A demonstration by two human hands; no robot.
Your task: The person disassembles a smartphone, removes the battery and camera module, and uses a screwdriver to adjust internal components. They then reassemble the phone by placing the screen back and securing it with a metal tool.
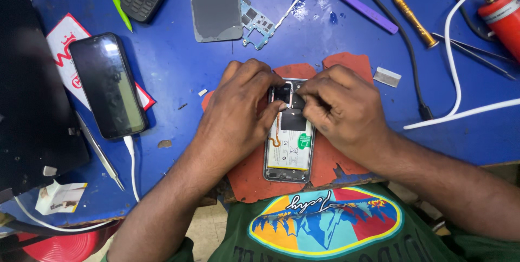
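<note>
Both hands work at the top end of an opened phone (290,151) lying on a red mat (325,164) on the blue surface (173,61). The left hand (238,110) and right hand (341,107) have fingers pinched closed on small parts inside it. A black smartphone (108,86) lies well apart.

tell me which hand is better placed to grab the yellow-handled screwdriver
Right, probably. The right hand lies on the same side of the opened phone as the screwdriver; the left hand would have to cross over.
</note>
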